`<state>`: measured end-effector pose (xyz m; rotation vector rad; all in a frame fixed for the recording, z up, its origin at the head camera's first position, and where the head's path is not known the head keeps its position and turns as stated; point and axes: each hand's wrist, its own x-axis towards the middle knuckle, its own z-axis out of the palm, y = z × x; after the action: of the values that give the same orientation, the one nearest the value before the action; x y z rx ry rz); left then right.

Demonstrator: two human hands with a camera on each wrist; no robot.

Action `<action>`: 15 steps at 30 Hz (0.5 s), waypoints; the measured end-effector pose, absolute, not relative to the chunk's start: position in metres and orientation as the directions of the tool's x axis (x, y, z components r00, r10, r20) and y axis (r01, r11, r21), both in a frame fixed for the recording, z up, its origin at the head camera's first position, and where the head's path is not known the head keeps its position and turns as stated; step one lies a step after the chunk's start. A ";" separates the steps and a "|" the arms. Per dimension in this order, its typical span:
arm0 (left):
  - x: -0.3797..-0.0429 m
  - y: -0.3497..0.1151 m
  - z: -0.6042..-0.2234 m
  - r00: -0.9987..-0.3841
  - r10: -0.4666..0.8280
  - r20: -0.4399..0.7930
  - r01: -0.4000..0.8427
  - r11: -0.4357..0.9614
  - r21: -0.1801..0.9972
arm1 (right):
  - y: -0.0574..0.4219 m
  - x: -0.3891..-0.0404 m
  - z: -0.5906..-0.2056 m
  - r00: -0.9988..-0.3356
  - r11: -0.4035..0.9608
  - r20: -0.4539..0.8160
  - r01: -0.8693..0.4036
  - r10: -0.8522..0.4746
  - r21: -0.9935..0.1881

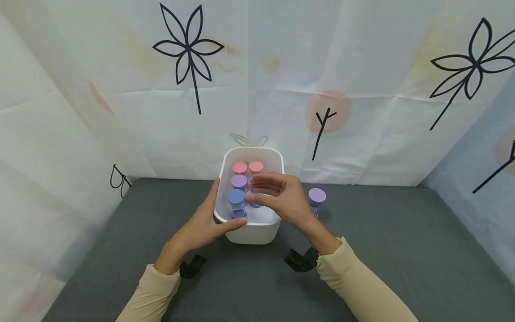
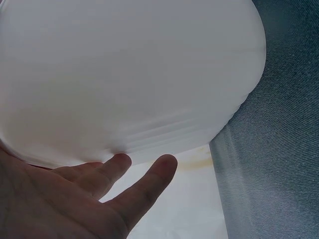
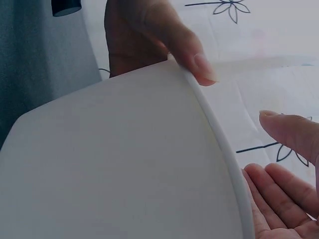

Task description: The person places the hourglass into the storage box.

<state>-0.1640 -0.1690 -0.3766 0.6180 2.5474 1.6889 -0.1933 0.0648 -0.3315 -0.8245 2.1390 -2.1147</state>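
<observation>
A white plastic bin holds several small sand timers with coloured caps. Two pink sand timers stand toward its back, with a purple sand timer and a blue sand timer along the left side. My left hand grips the bin's left side, thumb over the front rim and fingers against the outer wall. Above the bin's right half hovers my right hand, its thumb and fingers apart with nothing between them. Another blue sand timer is partly hidden below it.
Outside the bin, to its right, a purple sand timer stands on the dark grey tabletop. Behind the table hangs a pale curtain with flower drawings. Each wrist wears a black camera mount.
</observation>
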 end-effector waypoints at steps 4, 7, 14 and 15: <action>-0.165 -0.169 -0.377 -0.915 0.344 0.212 0.324 0.310 0.894 | 0.075 -0.186 -0.334 -0.872 -0.056 0.334 -0.337 -0.358 -0.940; -0.166 -0.169 -0.377 -0.914 0.346 0.213 0.326 0.309 0.893 | 0.083 -0.180 -0.335 -0.874 -0.076 0.345 -0.340 -0.341 -0.937; -0.167 -0.168 -0.377 -0.918 0.337 0.208 0.322 0.329 0.888 | 0.101 -0.172 -0.341 -0.881 -0.148 0.369 -0.339 -0.296 -0.929; -0.167 -0.168 -0.377 -0.919 0.336 0.208 0.322 0.330 0.887 | 0.103 -0.172 -0.342 -0.882 -0.157 0.370 -0.337 -0.292 -0.928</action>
<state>-0.1667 -0.1683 -0.3767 0.6311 2.5515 1.6964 -0.1720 0.1028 -0.3425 -0.7685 2.0590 -2.2885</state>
